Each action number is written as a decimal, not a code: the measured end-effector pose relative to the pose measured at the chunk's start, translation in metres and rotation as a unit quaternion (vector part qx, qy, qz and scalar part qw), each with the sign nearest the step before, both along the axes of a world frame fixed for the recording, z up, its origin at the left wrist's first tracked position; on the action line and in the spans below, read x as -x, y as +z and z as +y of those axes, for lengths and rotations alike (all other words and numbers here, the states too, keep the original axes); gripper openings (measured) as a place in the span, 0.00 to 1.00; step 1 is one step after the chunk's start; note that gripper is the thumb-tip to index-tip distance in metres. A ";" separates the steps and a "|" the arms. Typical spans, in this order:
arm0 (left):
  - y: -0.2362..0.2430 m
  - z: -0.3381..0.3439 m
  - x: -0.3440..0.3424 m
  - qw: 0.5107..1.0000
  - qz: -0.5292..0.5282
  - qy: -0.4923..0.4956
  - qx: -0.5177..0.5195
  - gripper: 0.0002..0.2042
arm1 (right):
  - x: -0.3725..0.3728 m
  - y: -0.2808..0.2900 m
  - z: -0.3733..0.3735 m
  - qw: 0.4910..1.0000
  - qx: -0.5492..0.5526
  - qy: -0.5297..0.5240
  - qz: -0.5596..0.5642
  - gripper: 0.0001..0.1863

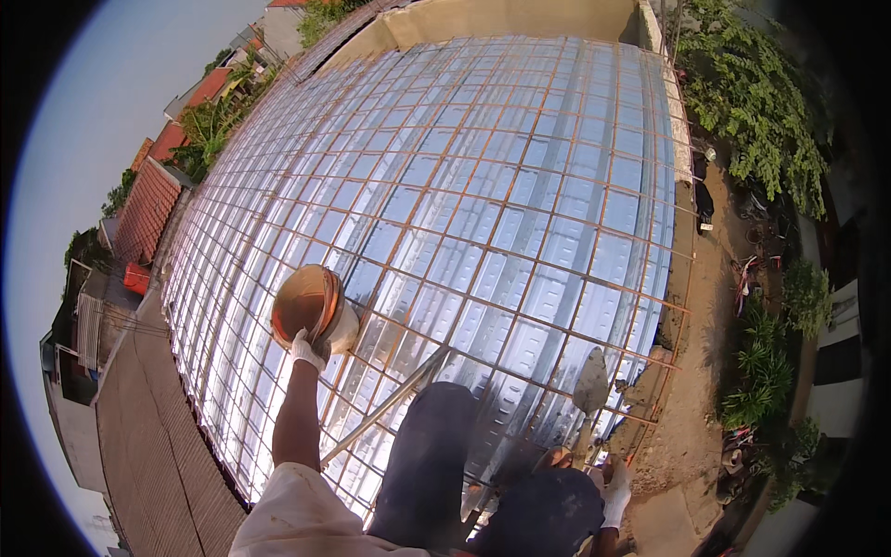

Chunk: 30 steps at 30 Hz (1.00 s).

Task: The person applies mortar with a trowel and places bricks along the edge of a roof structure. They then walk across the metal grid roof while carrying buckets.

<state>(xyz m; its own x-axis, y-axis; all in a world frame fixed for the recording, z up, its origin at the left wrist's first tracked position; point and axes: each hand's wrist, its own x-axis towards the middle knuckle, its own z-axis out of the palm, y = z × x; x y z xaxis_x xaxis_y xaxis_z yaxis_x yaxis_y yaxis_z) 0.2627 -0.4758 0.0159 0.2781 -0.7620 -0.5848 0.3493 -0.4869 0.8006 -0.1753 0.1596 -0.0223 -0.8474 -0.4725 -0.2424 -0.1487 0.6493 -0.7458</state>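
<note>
My left hand (311, 351), in a white glove, grips the near rim of a round bucket (345, 330). Brownish residue coats the bucket's inside, and its pale outer wall faces right. Low at the right, my right hand (615, 497), also gloved, is closed around the handle of a trowel (591, 382). The trowel's grey, cement-smeared blade points away from me over the edge of the metal decking (543, 306). A grid of rusty reinforcing bars (509, 200) covers the decking beneath both hands.
My bent knees (427, 446) are at the bottom centre, beside a slanting metal bar (390, 399). Wet mortar (636, 401) lies along the right edge, beyond which the ground (691, 399) drops well below. A wall (520, 20) closes the far end; a corrugated roof (153, 446) adjoins at left.
</note>
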 end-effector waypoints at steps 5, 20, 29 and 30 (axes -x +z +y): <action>0.050 0.027 0.095 0.996 -0.038 0.075 -0.007 0.16 | 0.024 -0.052 0.071 0.853 -0.044 -0.338 -0.396 0.20; 0.374 0.278 0.002 0.964 0.026 0.170 -0.203 0.18 | 0.041 0.357 -0.116 0.914 -0.139 0.050 -0.378 0.18; 0.520 0.404 -0.094 0.842 -0.018 0.466 -0.273 0.16 | 0.031 0.494 -0.195 0.891 -0.228 0.247 -0.304 0.17; 0.512 0.426 -0.113 0.826 -0.025 0.487 -0.283 0.16 | 0.028 0.501 -0.207 0.885 -0.241 0.271 -0.292 0.17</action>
